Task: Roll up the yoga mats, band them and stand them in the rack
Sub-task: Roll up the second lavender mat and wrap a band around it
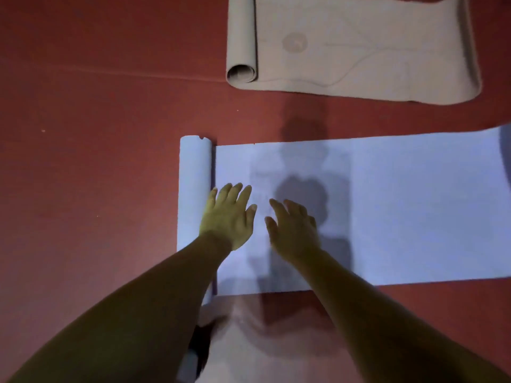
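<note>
Both hands, left hand (pixel 228 217) and right hand (pixel 293 228), hover flat-fingered, grasping nothing, beside the blue mat (pixel 401 203)'s roll (pixel 195 189); pressing evenly should keep edges aligned.

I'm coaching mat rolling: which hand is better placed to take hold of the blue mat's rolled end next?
Probably the left. The left hand is open just beside the roll, while the right hand is open farther along the flat part of the blue mat.

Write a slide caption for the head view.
Open left hand and right hand over a partly rolled lilac mat; beige mat lies beyond.
</note>
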